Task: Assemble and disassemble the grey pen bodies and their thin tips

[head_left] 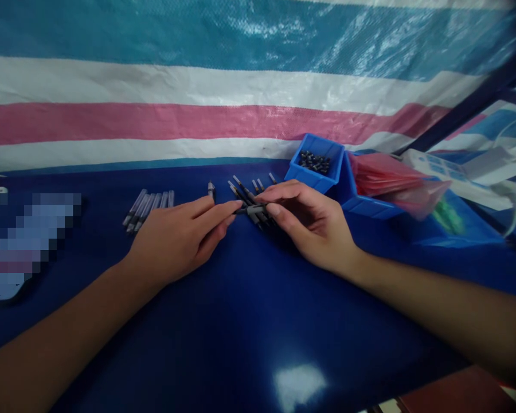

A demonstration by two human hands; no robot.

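Between my two hands lies a slim dark pen part (pixel 253 211) with a grey section, held almost level. My left hand (pixel 184 235) has its thumb and fingers closed at the left end. At the other end, my right hand (pixel 313 226) pinches it between thumb and fingertips. Just behind and beneath it, several pen refills (pixel 237 184) with dark lengths and pale ends lie on the blue table, partly covered by my hands. Beyond my left fingers stands or lies a small pen piece (pixel 211 188), partly hidden. Several clear pen barrels (pixel 141 207) rest side by side left of my left hand.
A blue bin (pixel 313 182) of small dark parts stands at the back right. Beside it, another blue bin (pixel 370 207) holds red plastic bags (pixel 389 178). A blue bag (pixel 464 226) and white device (pixel 438 166) are farther right. A pixelated object (pixel 26 241) lies left; a striped sheet (pixel 155 86) hangs behind.
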